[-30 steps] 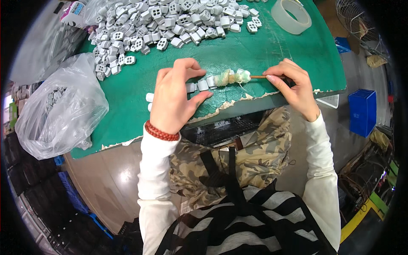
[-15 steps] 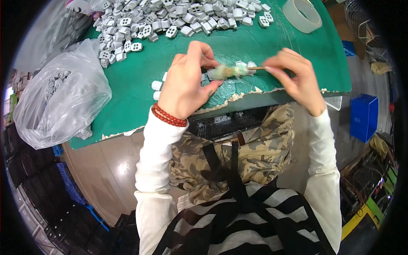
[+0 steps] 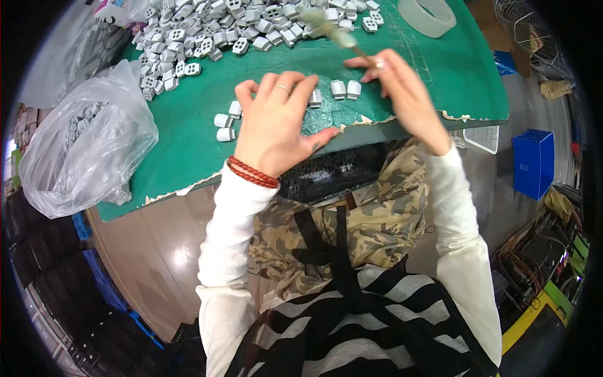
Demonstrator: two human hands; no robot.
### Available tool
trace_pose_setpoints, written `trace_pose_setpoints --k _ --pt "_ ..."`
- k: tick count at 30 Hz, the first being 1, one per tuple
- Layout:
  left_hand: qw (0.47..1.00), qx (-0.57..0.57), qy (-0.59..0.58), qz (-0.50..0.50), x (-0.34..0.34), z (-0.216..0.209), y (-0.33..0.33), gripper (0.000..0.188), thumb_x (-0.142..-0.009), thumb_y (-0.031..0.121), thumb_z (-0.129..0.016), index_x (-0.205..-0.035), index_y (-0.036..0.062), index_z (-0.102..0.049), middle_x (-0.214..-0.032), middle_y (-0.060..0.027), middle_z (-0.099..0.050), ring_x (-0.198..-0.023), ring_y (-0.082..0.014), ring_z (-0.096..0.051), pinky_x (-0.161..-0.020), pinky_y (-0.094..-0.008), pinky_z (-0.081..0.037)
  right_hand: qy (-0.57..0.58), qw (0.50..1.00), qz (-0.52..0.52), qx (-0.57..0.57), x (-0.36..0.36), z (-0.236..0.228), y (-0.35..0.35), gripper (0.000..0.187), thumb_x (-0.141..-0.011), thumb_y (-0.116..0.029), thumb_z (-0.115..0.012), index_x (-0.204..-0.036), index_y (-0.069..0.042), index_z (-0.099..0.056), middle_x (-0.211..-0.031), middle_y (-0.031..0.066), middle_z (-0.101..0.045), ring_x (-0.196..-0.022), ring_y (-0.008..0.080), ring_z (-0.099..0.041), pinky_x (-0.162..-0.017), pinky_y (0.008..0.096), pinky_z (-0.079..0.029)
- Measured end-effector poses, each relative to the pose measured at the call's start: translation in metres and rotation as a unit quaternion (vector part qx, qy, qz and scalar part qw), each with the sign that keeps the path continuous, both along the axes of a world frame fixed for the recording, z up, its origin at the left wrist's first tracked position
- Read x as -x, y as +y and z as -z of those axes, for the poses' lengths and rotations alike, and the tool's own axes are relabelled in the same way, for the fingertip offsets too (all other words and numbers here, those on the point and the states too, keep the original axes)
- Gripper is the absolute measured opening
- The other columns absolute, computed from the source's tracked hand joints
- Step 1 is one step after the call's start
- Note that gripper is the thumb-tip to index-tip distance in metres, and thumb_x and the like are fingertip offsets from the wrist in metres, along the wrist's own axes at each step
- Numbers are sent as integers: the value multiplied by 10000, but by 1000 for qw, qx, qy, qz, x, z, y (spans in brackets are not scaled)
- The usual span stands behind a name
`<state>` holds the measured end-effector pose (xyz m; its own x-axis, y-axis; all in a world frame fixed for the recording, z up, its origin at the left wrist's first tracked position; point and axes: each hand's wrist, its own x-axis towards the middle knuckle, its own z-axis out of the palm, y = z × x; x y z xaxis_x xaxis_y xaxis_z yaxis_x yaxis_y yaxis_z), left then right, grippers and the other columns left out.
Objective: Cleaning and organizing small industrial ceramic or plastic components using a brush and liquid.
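Observation:
My left hand (image 3: 275, 122) lies palm down near the table's front edge, thumb stretched out and fingers spread over whatever is under it. Small grey plastic parts (image 3: 225, 127) lie beside its wrist, and another grey part (image 3: 315, 98) shows just past its fingertips. To the right, two pale parts (image 3: 346, 90) stand side by side. My right hand (image 3: 402, 94) is raised over the table, closed on a thin brown stick with a pale greenish, thick end (image 3: 340, 38). That end is smeared by motion and points toward the far left, over the pile.
A large heap of grey plastic parts (image 3: 251, 24) covers the table's far side. A clear plastic bag (image 3: 94, 151) with more parts sits at the left. A wide tape roll (image 3: 427, 17) lies far right on the green tabletop (image 3: 465, 75). A blue bin (image 3: 534, 163) stands beyond.
The stick has swung from lying level by my left fingertips to pointing up and away toward the heap. My left hand has gone from a pinch-like curl to flat and spread.

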<state>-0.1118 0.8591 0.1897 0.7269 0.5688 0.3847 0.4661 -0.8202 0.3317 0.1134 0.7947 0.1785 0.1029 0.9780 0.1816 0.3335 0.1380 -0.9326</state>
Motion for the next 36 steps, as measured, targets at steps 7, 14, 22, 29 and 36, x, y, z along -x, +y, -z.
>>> trace_pose_setpoints --k 7,14,22,29,36 --pt "1000 9 18 -17 -1 3 -58 589 -694 297 -792 -1214 100 -594 -1142 -34 -568 -1035 -215 -533 -890 -425 -302 -16 999 -6 51 39 -10 -47 199 -1038 -138 -406 -1058 12 -535 -981 142 -552 -923 264 -541 -844 338 -432" --pt "998 57 -38 -4 31 7 -97 606 -677 226 -802 -1243 113 -618 -1215 -13 -581 -1008 -208 -532 -902 -381 -323 37 999 5 32 62 -8 -87 189 -1056 -145 -377 -1035 3 -493 -1125 107 -616 -856 137 -515 -826 297 -435" --pt "974 -57 -95 -195 53 0 -20 413 -648 82 -828 -1039 143 -707 -1075 7 -683 -961 -248 -583 -892 -357 -409 139 989 36 36 80 -9 -14 221 -977 -208 -599 -971 -59 -436 -758 -3 -541 -667 67 -428 -590 245 -371" --pt "989 6 -90 -118 54 7 9 434 -679 72 -806 -1088 144 -679 -1038 22 -714 -966 -186 -589 -825 -349 -398 -126 991 36 35 110 -9 17 441 -719 -87 -802 -964 -61 -436 -808 84 -554 -691 298 -557 -628 386 -440" --pt "979 29 -66 -188 72 -14 11 754 -617 142 -872 -1289 110 -533 -1076 -38 -630 -1074 -274 -519 -909 -431 -418 -149 981 125 8 110 -4 32 454 -734 -140 -821 -929 -31 -426 -796 101 -574 -691 294 -573 -630 392 -462"
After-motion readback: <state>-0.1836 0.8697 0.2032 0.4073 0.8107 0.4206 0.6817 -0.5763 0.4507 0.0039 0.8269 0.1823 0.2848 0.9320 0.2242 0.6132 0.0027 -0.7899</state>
